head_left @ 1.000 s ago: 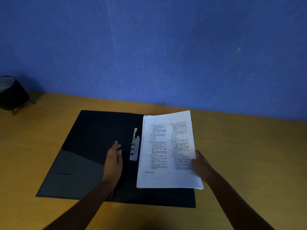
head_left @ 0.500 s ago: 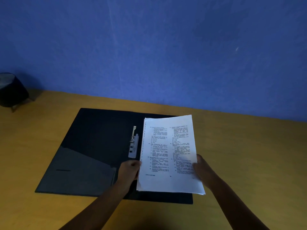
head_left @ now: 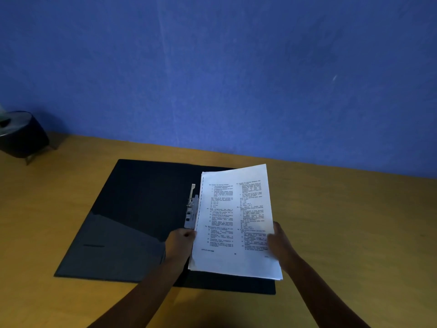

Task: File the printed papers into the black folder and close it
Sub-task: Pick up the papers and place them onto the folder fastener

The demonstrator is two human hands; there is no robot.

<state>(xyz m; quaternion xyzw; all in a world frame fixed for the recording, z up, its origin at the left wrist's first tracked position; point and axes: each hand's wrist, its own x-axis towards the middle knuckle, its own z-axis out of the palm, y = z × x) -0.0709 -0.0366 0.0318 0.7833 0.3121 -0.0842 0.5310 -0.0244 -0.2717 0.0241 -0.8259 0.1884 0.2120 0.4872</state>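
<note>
The black folder [head_left: 142, 209] lies open and flat on the wooden table, with a metal clip [head_left: 191, 210] along its spine. A stack of printed papers [head_left: 234, 221] hovers over the folder's right half, its near end lifted. My left hand [head_left: 179, 242] grips the stack's lower left edge, just below the clip. My right hand [head_left: 280, 245] holds the lower right edge, thumb on top of the page. The folder's right half is mostly hidden under the papers.
The yellow-brown table [head_left: 354, 233] runs up to a blue wall. A dark round object on small legs [head_left: 21, 136] stands at the far left edge. A grey pocket [head_left: 113, 247] covers the folder's left inner flap.
My left hand moved right from the folder's middle and took hold of the papers' left edge. The stack is now held by both hands and tilted slightly up.
</note>
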